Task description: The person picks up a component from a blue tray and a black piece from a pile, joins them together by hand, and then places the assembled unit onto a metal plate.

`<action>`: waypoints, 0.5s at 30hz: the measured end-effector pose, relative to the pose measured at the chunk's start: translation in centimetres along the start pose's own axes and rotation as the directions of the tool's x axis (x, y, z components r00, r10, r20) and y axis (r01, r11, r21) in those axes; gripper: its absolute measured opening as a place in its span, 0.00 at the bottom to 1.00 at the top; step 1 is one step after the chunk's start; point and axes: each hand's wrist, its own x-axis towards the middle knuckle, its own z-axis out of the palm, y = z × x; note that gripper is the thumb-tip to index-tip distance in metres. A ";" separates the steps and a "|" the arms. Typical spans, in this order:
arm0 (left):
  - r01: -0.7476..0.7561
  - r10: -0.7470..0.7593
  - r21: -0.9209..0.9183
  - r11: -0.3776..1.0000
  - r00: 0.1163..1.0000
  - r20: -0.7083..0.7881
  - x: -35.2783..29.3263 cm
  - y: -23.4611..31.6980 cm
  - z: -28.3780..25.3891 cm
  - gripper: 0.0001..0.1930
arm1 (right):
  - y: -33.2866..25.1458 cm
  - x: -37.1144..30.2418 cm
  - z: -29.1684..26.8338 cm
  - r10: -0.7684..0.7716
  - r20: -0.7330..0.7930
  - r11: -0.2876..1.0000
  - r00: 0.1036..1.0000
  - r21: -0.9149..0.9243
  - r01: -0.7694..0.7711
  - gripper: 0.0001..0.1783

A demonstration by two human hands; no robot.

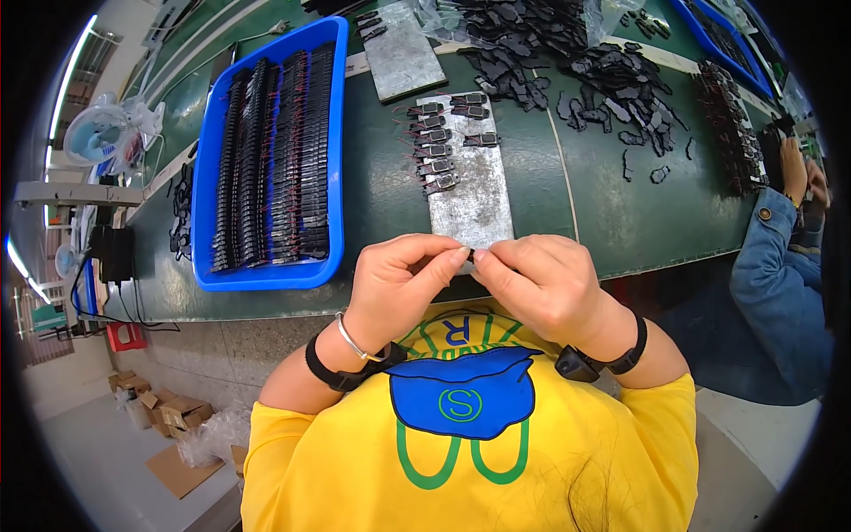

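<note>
My left hand [399,279] and my right hand [545,279] meet in front of my chest, at the near end of a grey metal plate [474,208]. Both are closed in a pinch, fingertips almost touching. Between them sits a small black part [471,254], mostly covered by the fingers, so its exact kind is hidden. On the plate lie several small black speaker modules [434,167] with thin red wires, most of them in a column along its left side. A few more sit at the upper right of the plate.
A blue tray [334,177] packed with rows of black wired modules stands at the left. Loose black plastic pieces [620,84] are heaped at the far right. Another metal plate [401,53] lies behind. A co-worker's denim sleeve [767,257] shows at the right edge.
</note>
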 end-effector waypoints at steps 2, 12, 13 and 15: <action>0.027 -0.027 -0.053 0.998 1.000 0.007 0.0 0.1 0.0 0.08 | -0.1 0.1 -0.1 -0.016 -0.007 1.000 1.000 0.011 0.016 0.14; 0.264 -0.222 -0.361 0.894 0.963 0.154 0.7 0.1 -0.7 0.06 | 0.1 0.2 -0.5 -0.054 0.009 0.999 0.999 0.009 0.053 0.14; 0.263 -0.218 -0.363 0.894 0.963 0.160 0.8 0.2 -1.0 0.06 | 0.1 0.2 -0.4 -0.059 0.000 0.998 0.998 0.029 0.059 0.14; 0.335 -0.256 -0.336 0.880 0.932 0.258 1.0 0.3 -2.0 0.06 | 0.1 0.2 -0.3 -0.070 -0.016 0.995 0.997 0.067 0.071 0.14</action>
